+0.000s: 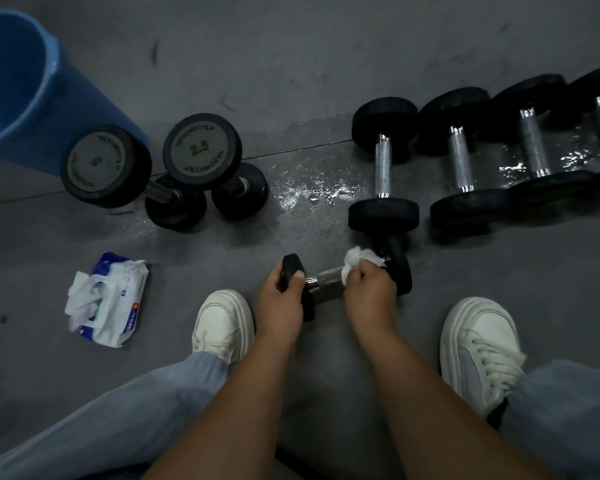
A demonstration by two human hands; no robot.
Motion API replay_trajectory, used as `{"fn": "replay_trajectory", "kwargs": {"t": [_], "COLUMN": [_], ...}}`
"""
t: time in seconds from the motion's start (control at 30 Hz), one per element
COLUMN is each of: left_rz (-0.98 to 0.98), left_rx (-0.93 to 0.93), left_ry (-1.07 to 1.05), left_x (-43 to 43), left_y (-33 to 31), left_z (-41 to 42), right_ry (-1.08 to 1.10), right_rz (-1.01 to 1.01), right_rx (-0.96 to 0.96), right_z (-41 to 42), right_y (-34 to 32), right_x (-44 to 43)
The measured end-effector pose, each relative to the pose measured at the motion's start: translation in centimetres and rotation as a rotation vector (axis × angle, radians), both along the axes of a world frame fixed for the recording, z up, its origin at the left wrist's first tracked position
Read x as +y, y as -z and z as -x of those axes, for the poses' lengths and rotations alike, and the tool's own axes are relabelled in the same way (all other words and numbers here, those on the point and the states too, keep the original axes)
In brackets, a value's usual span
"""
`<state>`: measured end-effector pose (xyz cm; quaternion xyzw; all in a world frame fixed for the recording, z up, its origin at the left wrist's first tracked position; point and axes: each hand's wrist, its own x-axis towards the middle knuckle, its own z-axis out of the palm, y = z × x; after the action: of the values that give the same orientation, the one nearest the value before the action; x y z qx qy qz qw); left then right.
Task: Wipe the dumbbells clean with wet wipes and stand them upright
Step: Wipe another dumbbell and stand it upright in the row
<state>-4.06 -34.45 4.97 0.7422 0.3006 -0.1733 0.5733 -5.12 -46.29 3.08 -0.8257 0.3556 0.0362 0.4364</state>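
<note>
Dumbbell (329, 277) being cleaned sits crosswise just ahead of the white left shoe (222, 323) and right shoe (478, 344), held between both hands. The left hand (281, 299) grips the black head at its left end, fingers curled over the rim. The right hand (369, 289) pinches a crumpled white wet wipe (355, 259) against the steel handle, close to the right-end head.

On the grey floor (326, 64) to the left lies an opened pack of wipes (108, 299) with a sheet sticking out. Beyond the hands a wet patch (309, 195) glistens.

Farther left, two dumbbells (201, 150) stand upright side by side, one marked 2.5, the other 5, just in front of a blue bin (14, 81). Far right, a row of dumbbells (383, 164) lies flat side by side, with water shining under the outer ones.
</note>
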Motion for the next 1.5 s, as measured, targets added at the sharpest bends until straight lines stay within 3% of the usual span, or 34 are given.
{"fn": "replay_trajectory", "kwargs": {"t": [0.13, 0.27, 0.4, 0.5, 0.63, 0.73, 0.87, 1.0, 1.07, 1.13, 1.3, 1.5], "left_rz": [-0.007, -0.004, -0.006, -0.052, -0.109, -0.175, -0.244, -0.34, -0.308, -0.26, -0.167, -0.067], "left_rx": [0.027, 0.076, 0.096, 0.132, 0.201, 0.24, 0.255, 0.32, 0.349, 0.368, 0.423, 0.339], "left_ry": [0.014, 0.054, 0.087, 0.157, 0.23, 0.269, 0.348, 0.663, 0.709, 0.716, 0.548, 0.403], "left_x": [0.1, 0.6, 0.6, 0.7, 0.9, 0.8, 0.7, 0.3, 0.0, -0.2, 0.1, -1.1], "left_y": [-0.1, -0.4, -1.2, -1.9, -3.0, -3.8, -4.7, -5.8, -6.2, -6.3, -6.3, -7.2], "left_z": [-0.1, -0.5, -0.2, 0.4, 1.6, 2.7, 4.1, 5.2, 5.7, 6.3, 8.4, 8.7], "right_ry": [-0.335, -0.118, -0.38, -0.176, -0.399, -0.172, -0.33, 0.005, -0.151, -0.31, -0.074, -0.243], "right_rz": [-0.129, -0.022, -0.077, -0.017, -0.091, 0.017, -0.081, -0.066, -0.109, -0.153, -0.149, -0.319], "right_rx": [0.068, -0.028, 0.082, 0.043, 0.069, 0.09, 0.156, 0.159, 0.191, 0.158, 0.091, 0.143], "right_z": [0.0, -0.1, 0.2, 0.6, 1.8, 2.7, 4.8, 6.2, 6.6, 7.0, 7.6, 6.5], "right_y": [-0.4, -0.8, -1.0, -1.0, -1.5, -1.2, -1.1, -0.5, -0.8, -1.1, -1.4, -2.6], "right_x": [1.0, 0.0, -0.1, -0.7, 0.1, -0.9, -0.7, -1.0, 0.3, 2.2, 1.6, 1.9]}}
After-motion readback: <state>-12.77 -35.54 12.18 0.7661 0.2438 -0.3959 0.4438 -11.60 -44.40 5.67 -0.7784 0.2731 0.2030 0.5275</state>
